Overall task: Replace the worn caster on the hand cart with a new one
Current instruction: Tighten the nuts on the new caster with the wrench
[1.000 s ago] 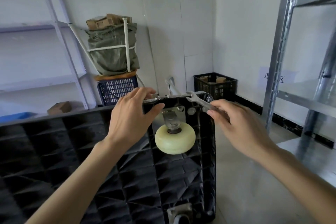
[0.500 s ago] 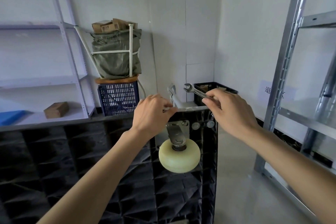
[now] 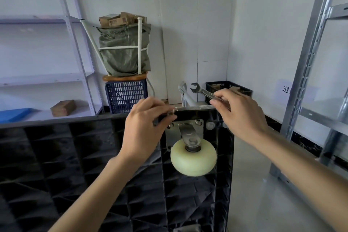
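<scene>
At frame centre the cream caster (image 3: 193, 158) hangs bolted under the upended cart (image 3: 195, 194), just below both hands: left hand (image 3: 145, 128) pinching a small washer (image 3: 174, 109), right hand (image 3: 239, 117) gripping the wrench (image 3: 204, 91), its long axis slanting up-left.

Cream-wheeled caster (image 3: 193, 156) on upturned black cart (image 3: 94, 165), seemingly bolted.

left hand (image 3: 145, 128): bare, no glove, ring or watch | right hand (image 3: 243, 117): bare | forearms: unsleeved

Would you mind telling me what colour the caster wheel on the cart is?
The caster wheel is a pale yellowish cream, seen clearly in the head view.
</scene>
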A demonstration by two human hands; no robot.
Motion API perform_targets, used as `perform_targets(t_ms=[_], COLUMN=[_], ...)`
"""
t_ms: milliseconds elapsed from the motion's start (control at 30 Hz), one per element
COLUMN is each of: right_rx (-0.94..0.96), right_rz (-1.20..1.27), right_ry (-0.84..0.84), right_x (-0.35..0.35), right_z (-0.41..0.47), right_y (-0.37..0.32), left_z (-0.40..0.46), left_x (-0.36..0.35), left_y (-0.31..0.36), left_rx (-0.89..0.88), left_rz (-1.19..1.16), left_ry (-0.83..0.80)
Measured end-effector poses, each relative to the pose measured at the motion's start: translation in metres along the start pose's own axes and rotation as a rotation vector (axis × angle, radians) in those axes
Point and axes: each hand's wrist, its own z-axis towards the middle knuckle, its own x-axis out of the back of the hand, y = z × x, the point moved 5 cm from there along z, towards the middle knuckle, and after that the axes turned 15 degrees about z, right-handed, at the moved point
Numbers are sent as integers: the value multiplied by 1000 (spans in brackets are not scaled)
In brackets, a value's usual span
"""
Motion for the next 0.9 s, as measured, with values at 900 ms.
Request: perform_targets(t_ms=[900], right_rx=[0], right_rz=[-11], right_ry=[-97], right_x=[-31], right_z=[30], right_y=[11], left_z=[-43], left_x=[-47], left_y=[-22], left_rx=[58], left_rz=[-40], left_ry=[161])
